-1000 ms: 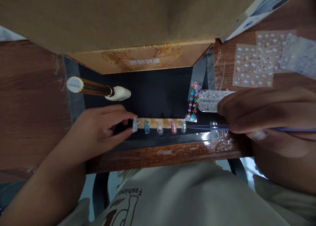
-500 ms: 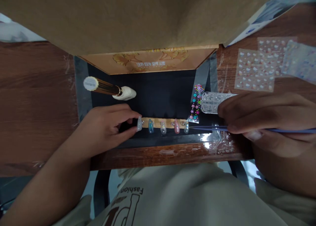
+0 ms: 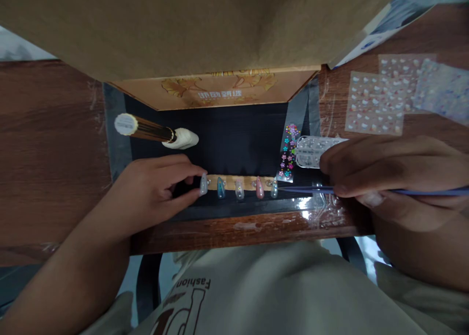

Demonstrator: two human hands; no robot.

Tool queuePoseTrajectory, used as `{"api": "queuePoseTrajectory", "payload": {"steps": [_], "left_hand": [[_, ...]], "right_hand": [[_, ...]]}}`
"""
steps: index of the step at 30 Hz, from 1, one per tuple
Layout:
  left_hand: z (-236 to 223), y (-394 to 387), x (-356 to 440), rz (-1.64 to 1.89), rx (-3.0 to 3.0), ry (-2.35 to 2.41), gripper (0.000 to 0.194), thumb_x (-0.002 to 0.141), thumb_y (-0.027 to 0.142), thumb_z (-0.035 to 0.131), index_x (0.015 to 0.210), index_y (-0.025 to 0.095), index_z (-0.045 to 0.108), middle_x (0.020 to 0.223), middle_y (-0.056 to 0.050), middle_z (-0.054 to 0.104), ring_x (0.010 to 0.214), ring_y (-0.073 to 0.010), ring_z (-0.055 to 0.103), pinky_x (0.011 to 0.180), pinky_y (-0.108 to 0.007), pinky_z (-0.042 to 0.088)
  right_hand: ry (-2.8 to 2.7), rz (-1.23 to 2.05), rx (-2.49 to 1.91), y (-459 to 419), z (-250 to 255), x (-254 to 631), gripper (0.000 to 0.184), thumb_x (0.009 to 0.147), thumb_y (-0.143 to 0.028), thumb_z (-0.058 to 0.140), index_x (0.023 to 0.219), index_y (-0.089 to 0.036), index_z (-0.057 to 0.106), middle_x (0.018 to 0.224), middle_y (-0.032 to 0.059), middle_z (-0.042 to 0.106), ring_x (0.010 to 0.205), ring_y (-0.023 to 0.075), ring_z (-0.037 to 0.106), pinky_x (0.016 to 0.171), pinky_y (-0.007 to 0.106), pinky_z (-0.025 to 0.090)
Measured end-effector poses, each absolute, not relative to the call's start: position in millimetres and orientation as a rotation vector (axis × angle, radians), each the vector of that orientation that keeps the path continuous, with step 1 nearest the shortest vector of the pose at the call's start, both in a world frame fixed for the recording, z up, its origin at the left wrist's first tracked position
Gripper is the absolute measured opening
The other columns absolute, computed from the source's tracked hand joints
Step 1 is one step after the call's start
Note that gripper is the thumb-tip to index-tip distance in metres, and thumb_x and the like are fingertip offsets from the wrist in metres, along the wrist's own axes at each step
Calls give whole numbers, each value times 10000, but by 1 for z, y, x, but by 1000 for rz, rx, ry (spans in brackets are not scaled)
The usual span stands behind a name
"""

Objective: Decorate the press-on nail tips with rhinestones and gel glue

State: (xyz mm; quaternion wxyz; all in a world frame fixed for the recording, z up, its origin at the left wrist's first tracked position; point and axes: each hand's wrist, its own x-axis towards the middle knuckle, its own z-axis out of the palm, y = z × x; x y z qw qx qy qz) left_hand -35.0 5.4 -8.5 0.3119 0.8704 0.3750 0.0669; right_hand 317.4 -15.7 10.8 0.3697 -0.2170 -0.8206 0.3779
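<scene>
A thin wooden strip (image 3: 229, 180) lies on a black mat (image 3: 234, 139) and carries several false nails in a row. My left hand (image 3: 154, 191) pinches the strip's left end, with thumb and forefinger closed beside the leftmost clear nail (image 3: 203, 184). My right hand (image 3: 381, 171) is closed on blue tweezers (image 3: 304, 189). Their tip points left and reaches the rightmost nail (image 3: 273, 188). Just above the tweezers lie a strip of coloured gem stickers (image 3: 287, 152) and a clear gem tray (image 3: 315, 151).
A gold tube with a white tip (image 3: 154, 132) lies on the mat's left side. A tan cardboard box (image 3: 220, 88) stands behind the mat. Sticker sheets (image 3: 373, 103) lie on the wooden table (image 3: 51, 144) at the right. The table's front edge runs just below the nails.
The hands keep their grips and places. The view has drifted slightly, so everything sits a little to the left of where it was half a second ago.
</scene>
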Motion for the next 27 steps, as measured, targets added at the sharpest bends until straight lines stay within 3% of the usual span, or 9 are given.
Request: {"api": "queuePoseTrajectory", "payload": {"steps": [10,20,27], "left_hand": [[-8,4,-35,169,2289,987,170,935,290,607,1046,200,699,804,11,643,680,-81,593,598,-201,407],[-4,4,-31,27,2216,1048,204,930,314,567,1040,213,707,832,-2,652,719,-102,595,641,-205,397],[-5,3,-32,40,2246,1025,203,935,311,555,1029,210,704,828,1,648,674,-90,572,611,-208,385]], "right_hand": [[-2065,930,-649,-18,12,318,144,924,-152,516,861,-157,645,675,29,601,631,129,643,569,273,568],[-2010,944,-724,-26,7,320,176,841,-124,594,950,-197,711,787,72,712,781,195,736,606,303,612],[-2033,991,-683,-27,8,310,139,879,-122,583,977,-167,670,806,81,667,764,174,701,601,302,588]]}}
